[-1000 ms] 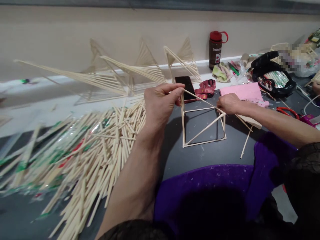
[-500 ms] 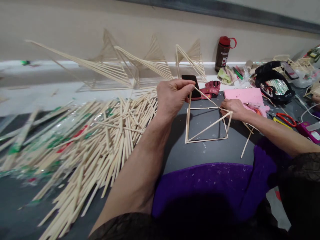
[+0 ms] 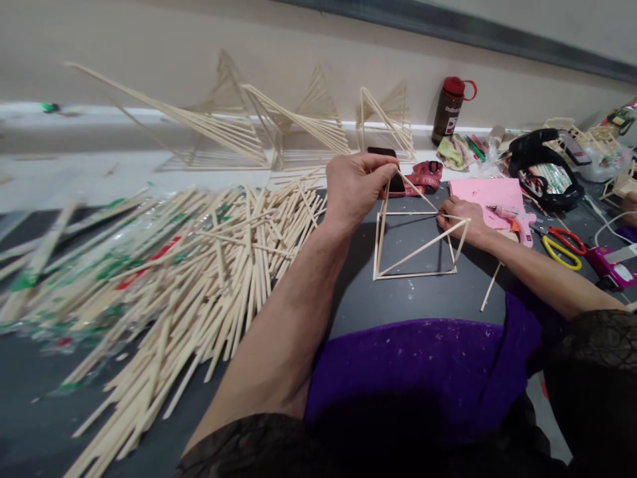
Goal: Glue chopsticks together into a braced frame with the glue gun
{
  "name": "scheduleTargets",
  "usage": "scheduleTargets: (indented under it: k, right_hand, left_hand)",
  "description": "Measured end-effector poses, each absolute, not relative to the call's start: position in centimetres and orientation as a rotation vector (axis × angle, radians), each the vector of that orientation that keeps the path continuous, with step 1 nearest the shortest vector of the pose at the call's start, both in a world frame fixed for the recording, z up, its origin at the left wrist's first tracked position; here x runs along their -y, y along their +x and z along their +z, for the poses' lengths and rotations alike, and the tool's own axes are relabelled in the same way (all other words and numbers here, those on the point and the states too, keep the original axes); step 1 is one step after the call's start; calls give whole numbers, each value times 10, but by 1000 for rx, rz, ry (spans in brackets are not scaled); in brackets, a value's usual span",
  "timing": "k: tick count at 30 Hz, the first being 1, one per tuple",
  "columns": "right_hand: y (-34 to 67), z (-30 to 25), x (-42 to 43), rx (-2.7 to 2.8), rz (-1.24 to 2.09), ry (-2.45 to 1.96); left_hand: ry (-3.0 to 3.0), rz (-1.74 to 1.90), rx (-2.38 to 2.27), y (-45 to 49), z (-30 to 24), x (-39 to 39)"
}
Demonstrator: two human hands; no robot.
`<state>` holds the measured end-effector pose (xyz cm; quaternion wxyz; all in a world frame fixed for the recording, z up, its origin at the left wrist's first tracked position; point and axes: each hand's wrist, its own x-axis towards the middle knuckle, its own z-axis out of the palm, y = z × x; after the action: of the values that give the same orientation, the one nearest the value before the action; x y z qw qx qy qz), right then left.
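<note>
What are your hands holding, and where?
One thin wooden stick: the left hand pinches its upper end, the right hand its lower end.

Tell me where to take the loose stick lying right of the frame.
Probably pinch the stick at its near end, from above: it lies flat on the table, and its far end reaches the right arm.

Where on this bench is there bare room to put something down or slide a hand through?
Bare dark table lies between the left forearm and the stick frame, and in a strip between that frame and the purple cloth. The near left corner is also bare. The stick pile fills the left; tools crowd the right around the pink sheet and scissors.
</note>
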<state>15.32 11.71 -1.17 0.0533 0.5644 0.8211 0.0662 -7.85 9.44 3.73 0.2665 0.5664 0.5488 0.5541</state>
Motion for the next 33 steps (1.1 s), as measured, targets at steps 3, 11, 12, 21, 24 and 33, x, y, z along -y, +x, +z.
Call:
scheduleTargets:
  k: [3, 11, 12, 21, 24, 33]
  right_hand:
    - [152, -18, -122, -2494, 247, 1760]
    - [156, -34, -132, -2555, 269, 1795]
    - [156, -36, -133, -2561, 273, 1791]
    - [158, -35, -136, -2606, 239, 1735]
    - [158, -35, -136, -2616, 213, 1729]
    - [157, -39, -135, -2627, 176, 1757]
  left_hand:
    - [1544, 1498, -1474, -79, 37, -94]
    - [1558, 1513, -1461, -78, 35, -97]
    - [1555, 1513, -1461, -77, 35, -97]
    - [1546, 1502, -1497, -77, 37, -94]
    - [1547, 1505, -1506, -77, 36, -95]
    - [1547, 1509, -1462, -79, 34, -97]
